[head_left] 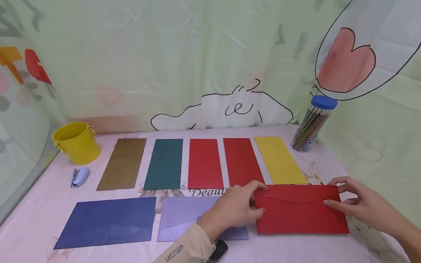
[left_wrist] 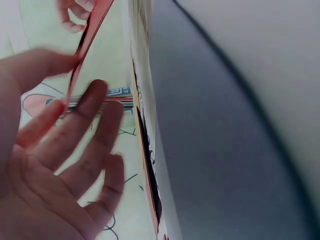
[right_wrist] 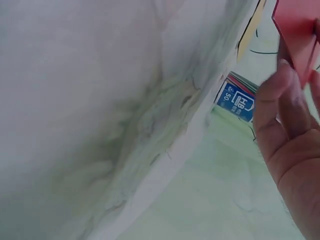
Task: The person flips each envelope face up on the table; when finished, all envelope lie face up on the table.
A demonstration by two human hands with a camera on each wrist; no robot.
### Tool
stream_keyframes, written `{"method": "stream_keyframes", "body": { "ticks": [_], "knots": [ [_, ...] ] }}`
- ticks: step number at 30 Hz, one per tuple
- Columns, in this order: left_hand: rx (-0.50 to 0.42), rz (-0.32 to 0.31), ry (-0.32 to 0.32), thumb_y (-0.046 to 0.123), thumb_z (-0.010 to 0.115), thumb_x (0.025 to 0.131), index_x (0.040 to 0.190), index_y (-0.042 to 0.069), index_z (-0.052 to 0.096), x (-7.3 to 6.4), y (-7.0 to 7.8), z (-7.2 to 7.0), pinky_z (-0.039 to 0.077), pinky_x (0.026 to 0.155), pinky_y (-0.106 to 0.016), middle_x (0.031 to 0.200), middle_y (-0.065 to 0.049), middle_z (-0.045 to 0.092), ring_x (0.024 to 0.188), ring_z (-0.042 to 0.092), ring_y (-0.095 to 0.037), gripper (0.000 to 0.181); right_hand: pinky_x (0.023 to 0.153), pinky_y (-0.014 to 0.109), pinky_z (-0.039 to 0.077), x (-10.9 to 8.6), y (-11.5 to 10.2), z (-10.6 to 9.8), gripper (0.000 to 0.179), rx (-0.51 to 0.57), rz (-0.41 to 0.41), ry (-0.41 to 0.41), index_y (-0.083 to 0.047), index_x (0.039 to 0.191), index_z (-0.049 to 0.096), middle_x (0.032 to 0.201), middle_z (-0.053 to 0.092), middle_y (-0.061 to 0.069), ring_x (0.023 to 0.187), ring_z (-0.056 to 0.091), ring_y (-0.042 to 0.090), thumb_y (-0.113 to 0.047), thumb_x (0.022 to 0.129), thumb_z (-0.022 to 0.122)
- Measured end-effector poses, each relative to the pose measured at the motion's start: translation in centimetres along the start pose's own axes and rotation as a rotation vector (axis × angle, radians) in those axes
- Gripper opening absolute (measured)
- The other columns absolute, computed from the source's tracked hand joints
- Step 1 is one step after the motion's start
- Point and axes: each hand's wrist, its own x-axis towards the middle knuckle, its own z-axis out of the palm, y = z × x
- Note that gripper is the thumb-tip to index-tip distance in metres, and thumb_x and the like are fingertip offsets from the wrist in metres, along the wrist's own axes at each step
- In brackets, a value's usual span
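A red envelope with a pointed flap on its upper part is held at both short ends at the table's right front. My left hand pinches its left end between thumb and forefinger; in the left wrist view the other fingers of this hand spread away from the paper. At the opposite end, my right hand grips the edge, thumb on the front face and fingers behind. Both wrist views show the envelope raised off the tabletop. Partly behind my left forearm lies a lilac envelope.
Along the back lie brown, green, two red and yellow envelopes. A blue envelope lies front left. Beyond stand a yellow bucket, a small stapler and a blue-lidded pencil jar.
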Motion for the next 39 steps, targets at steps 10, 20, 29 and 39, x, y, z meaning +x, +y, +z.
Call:
{"method": "stream_keyframes", "body": {
  "ticks": [10, 20, 29, 39],
  "knots": [
    [0.261, -0.079, -0.059, 0.047, 0.085, 0.078, 0.133, 0.035, 0.062, -0.1, -0.1, 0.5, 0.037, 0.095, -0.03, 0.105, 0.02, 0.064, 0.107, 0.056, -0.003, 0.061, 0.069, 0.033, 0.058, 0.9, 0.7, 0.9, 0.092, -0.03, -0.006, -0.153, 0.006, 0.141, 0.043, 0.125, 0.052, 0.027, 0.089, 0.061, 0.021, -0.03, 0.071, 0.092],
    [0.36, -0.063, -0.081, 0.046, 0.084, 0.078, 0.133, 0.036, 0.066, -0.4, 0.0, 0.9, 0.037, 0.093, -0.036, 0.115, 0.016, 0.066, 0.107, 0.049, -0.01, 0.058, 0.066, 0.031, 0.056, 1.3, 0.6, 1.1, 0.087, -0.103, 0.001, -0.217, 0.001, 0.136, 0.052, 0.116, 0.058, 0.017, 0.088, 0.057, 0.021, -0.034, 0.067, 0.093],
    [0.453, -0.101, -0.127, 0.053, 0.081, 0.079, 0.131, 0.04, 0.067, -0.4, 0.5, 1.1, 0.035, 0.092, -0.038, 0.114, 0.011, 0.063, 0.111, 0.046, -0.013, 0.055, 0.066, 0.031, 0.057, 1.6, 0.3, 1.2, 0.088, -0.164, -0.004, -0.227, 0.002, 0.133, 0.055, 0.117, 0.056, 0.018, 0.092, 0.056, 0.022, -0.034, 0.063, 0.095],
    [0.472, -0.13, -0.147, 0.054, 0.077, 0.081, 0.132, 0.042, 0.065, -0.5, 0.5, 1.2, 0.033, 0.094, -0.04, 0.116, 0.009, 0.057, 0.114, 0.041, -0.011, 0.054, 0.068, 0.031, 0.055, 1.8, -1.1, 1.5, 0.075, -0.269, -0.009, -0.273, 0.001, 0.128, 0.061, 0.116, 0.056, 0.015, 0.09, 0.054, 0.02, -0.029, 0.067, 0.093]
  ]
}}
